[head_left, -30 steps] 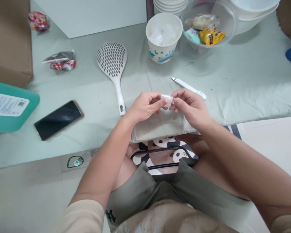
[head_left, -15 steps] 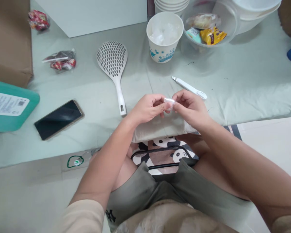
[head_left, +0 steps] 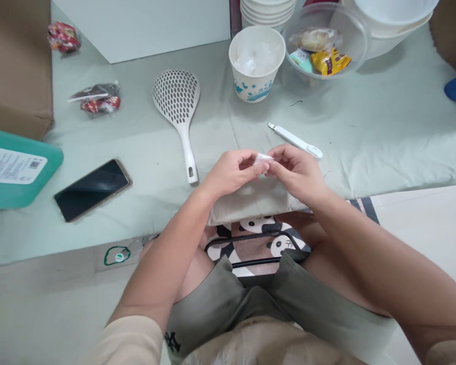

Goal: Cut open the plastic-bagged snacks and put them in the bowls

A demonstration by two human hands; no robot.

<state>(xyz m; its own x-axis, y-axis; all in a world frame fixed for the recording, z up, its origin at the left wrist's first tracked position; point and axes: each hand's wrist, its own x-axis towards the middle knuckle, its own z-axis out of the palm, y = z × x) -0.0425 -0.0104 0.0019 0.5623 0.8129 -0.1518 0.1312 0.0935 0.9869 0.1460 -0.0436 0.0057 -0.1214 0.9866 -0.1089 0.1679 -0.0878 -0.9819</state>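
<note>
A small crinkled clear plastic piece (head_left: 263, 158) is pinched between my left hand (head_left: 233, 171) and my right hand (head_left: 297, 170), above the front edge of the cloth-covered table. The fingertips of both hands nearly meet around it. Just beyond my right hand lies a white cutter (head_left: 295, 140). A paper cup (head_left: 255, 83) farther back holds crumpled clear plastic. To the left of my left hand, a white slotted skimmer (head_left: 177, 99) lies flat with its handle toward me.
A phone (head_left: 93, 190) and a green container (head_left: 19, 195) are at the left. Wrapped packets (head_left: 101, 104) lie behind them. At the back right, a clear bowl (head_left: 359, 43) with snack packets stands near stacked white bowls (head_left: 387, 43). A white box (head_left: 148, 25) is at the back.
The plastic piece has turned and shifted slightly left between my fingers. The objects on the table appear slightly lower in the view.
</note>
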